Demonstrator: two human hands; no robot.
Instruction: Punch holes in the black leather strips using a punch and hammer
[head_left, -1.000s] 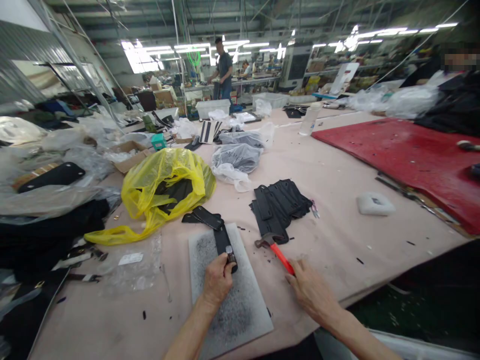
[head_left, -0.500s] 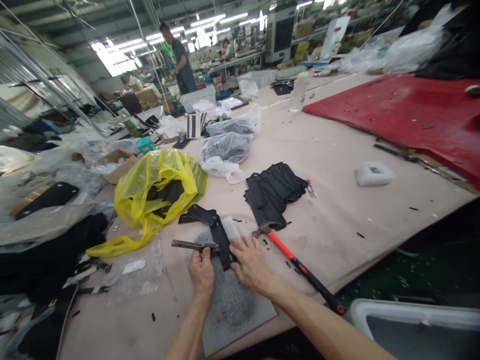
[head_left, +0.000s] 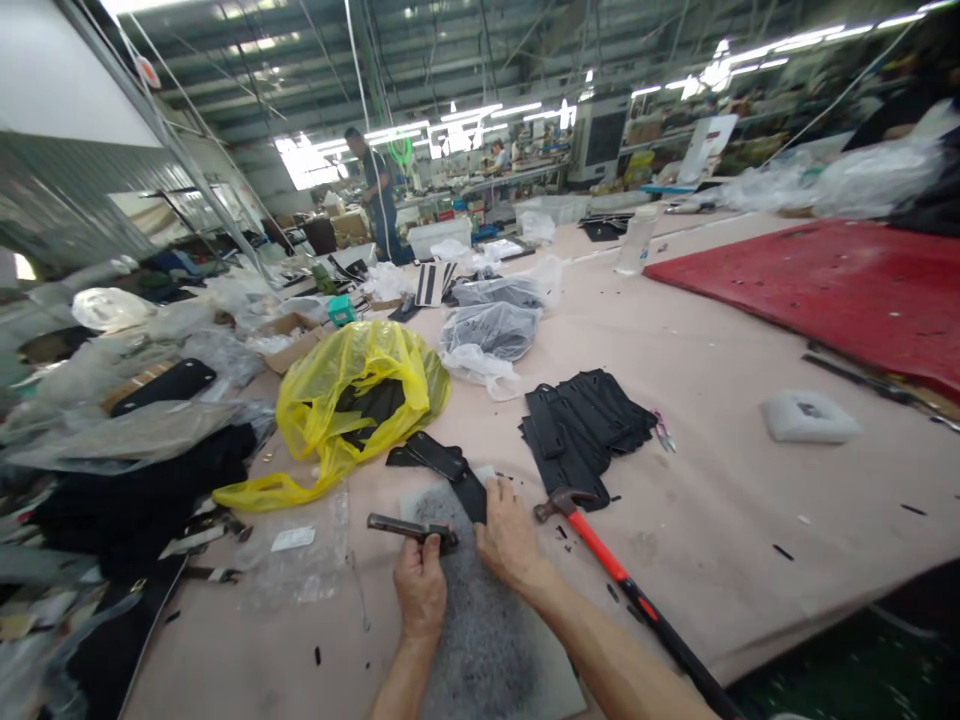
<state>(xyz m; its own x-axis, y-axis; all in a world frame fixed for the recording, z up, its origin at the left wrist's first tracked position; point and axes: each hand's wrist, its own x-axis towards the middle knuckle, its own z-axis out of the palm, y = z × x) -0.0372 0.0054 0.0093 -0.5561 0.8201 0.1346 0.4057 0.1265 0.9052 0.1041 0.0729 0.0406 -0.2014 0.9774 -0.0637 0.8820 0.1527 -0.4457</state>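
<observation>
My left hand [head_left: 420,585] grips a slim metal punch tool [head_left: 401,527], held flat and pointing left over a grey speckled cutting pad [head_left: 480,640]. My right hand [head_left: 510,540] presses down on a black leather strap piece [head_left: 461,480] that lies on the pad's far edge. A hammer with a red-and-black handle [head_left: 622,580] lies on the table just right of my right hand, nobody holding it. A stack of black strap pieces [head_left: 581,425] sits beyond the hammer head.
A yellow plastic bag [head_left: 360,395] with black pieces lies left of the pad; clear bags [head_left: 487,335] sit behind. A red mat [head_left: 825,280] covers the right side. A white pouch [head_left: 806,417] lies at right. Dark clutter fills the left edge. A person stands far back.
My right hand let go of the hammer and came over onto the black strap. My left hand lifted the punch tool off the strap and now holds it sideways.
</observation>
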